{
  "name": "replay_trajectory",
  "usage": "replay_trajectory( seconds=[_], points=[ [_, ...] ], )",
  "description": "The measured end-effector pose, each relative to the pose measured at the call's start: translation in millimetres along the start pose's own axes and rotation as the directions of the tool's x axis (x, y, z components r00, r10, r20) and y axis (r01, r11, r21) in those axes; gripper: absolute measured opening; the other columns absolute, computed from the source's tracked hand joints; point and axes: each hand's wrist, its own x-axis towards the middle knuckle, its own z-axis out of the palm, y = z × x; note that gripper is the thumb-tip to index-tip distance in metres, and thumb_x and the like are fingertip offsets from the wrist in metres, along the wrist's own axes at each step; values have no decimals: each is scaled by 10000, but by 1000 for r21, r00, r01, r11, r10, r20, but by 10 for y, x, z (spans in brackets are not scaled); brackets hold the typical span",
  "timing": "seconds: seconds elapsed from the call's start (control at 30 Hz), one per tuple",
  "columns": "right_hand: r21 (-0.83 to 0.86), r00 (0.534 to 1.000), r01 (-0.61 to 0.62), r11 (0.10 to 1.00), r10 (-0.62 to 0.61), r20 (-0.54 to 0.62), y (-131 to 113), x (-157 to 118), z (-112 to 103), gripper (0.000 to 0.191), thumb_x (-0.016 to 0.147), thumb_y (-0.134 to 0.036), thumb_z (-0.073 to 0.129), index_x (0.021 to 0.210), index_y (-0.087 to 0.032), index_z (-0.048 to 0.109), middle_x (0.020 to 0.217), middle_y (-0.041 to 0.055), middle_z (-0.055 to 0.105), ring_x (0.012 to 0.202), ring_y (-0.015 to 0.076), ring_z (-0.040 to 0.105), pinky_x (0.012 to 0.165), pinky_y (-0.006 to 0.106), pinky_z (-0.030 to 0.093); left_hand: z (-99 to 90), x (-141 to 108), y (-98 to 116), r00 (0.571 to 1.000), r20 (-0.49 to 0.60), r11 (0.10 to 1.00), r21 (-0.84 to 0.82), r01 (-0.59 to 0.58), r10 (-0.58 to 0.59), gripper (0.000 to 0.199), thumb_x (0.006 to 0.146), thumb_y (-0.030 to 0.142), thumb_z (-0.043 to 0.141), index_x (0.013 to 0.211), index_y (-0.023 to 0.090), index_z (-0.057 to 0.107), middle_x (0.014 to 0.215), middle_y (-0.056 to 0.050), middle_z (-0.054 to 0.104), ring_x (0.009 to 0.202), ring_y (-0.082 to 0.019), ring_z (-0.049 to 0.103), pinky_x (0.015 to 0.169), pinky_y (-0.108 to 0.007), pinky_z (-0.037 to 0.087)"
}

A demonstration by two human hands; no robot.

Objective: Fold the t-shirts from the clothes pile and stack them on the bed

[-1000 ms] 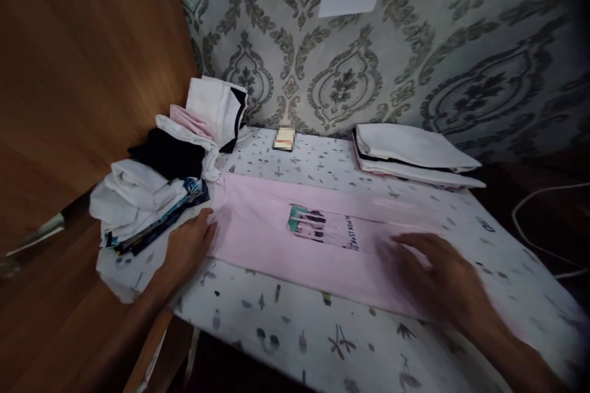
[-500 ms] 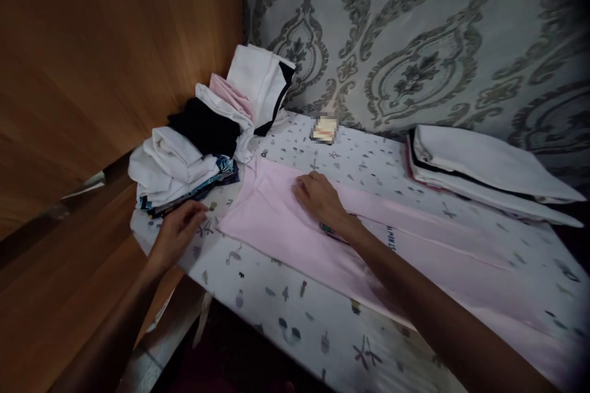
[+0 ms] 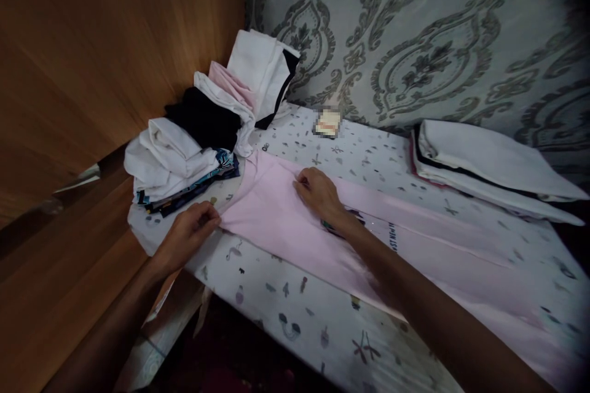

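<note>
A pale pink T-shirt (image 3: 271,209) with dark lettering lies lengthwise across the table, its long side folded inward. At the shirt's near left corner, my left hand (image 3: 191,230) pinches the cloth, drawing it to a point. My right hand (image 3: 320,193) rests on the upper middle of the shirt with curled fingers closed against the fabric; the fingertips are partly hidden. Beneath my right wrist part of a dark printed picture shows. The far right end of the shirt fades into shadow.
Folded clothes (image 3: 203,120) in white, black, pink and blue pattern are piled along the wooden panel (image 3: 115,31). More folded white garments (image 3: 488,159) lie by the patterned wall. A small pale card-like item (image 3: 327,123) sits at the back of the patterned tablecloth (image 3: 295,313).
My left hand has moved right and up to the shirt's corner and closed on it, pulling it slightly left. My right hand stays at nearly the same place on the shirt.
</note>
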Motion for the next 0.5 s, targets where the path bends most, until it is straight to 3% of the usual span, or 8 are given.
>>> replay_trajectory(
  seconds=[0.13,0.33,0.5],
  points=[
    [-1,1000,14,1000,-14,-8,-13,-17,6,90,877,-274,496,803,-229,520,856,68,611,848,230,554,749,351,421,-41,-19,22,999,36,1000,-22,-13,14,244,920,405,464,768,216,484,693,32,496,634,-143,470,606,-280,364],
    [-5,1000,6,1000,-6,-19,0,-6,32,99,882,-265,501,807,-222,550,853,70,615,855,236,563,754,363,428,-42,-6,-7,990,92,961,249,-123,104,179,920,306,444,767,221,481,718,14,543,708,-171,512,681,-310,369],
    [-55,1000,15,998,-16,-26,-119,-70,-41,140,902,-280,509,957,-213,618,936,96,619,923,278,565,799,420,449,-87,0,-47,991,113,991,109,-79,66,96,897,296,489,876,219,543,781,10,588,719,-161,538,676,-298,414]
  ],
)
